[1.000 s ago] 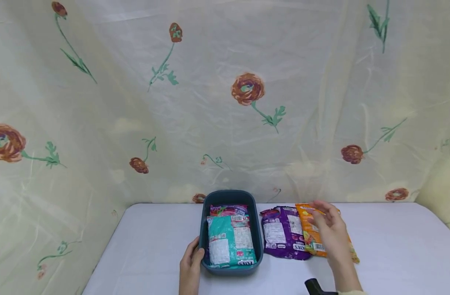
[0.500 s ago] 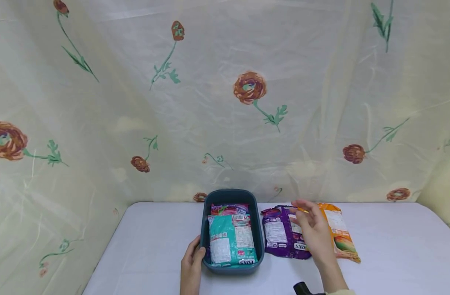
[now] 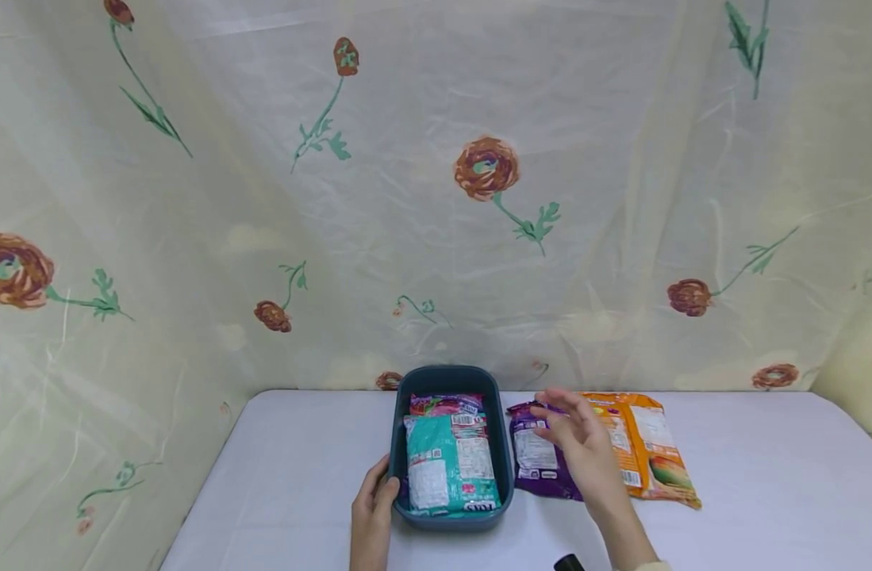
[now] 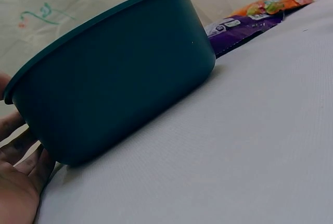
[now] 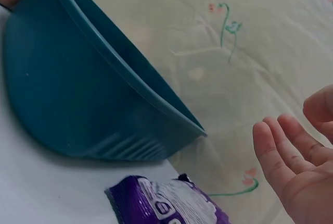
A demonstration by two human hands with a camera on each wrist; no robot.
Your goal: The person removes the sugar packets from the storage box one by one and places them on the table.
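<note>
A dark teal plastic bin (image 3: 398, 396) stands on the table, holding a turquoise candy bag (image 3: 443, 464) with a pink and purple bag (image 3: 446, 405) behind it. My left hand (image 3: 373, 503) grips the bin's near left side, its thumb over the rim. To the bin's right lies a purple candy bag (image 3: 532, 452), partly hidden by my right hand (image 3: 581, 444). That hand hovers above it, fingers loosely spread, holding nothing. An orange bag (image 3: 660, 444) lies beside the purple one, partly behind my right hand. In the right wrist view, the fingers are apart from the purple bag (image 5: 171, 203).
A white cloth covers the table (image 3: 293, 444). Behind it hangs a pale curtain (image 3: 378, 238) with printed flowers, close to the bin's far end. A black object (image 3: 568, 562) shows near my right wrist at the bottom edge.
My right hand has moved left, from over the orange bag to over the purple one, uncovering more of the orange bag. My left hand stays on the bin, which has not moved.
</note>
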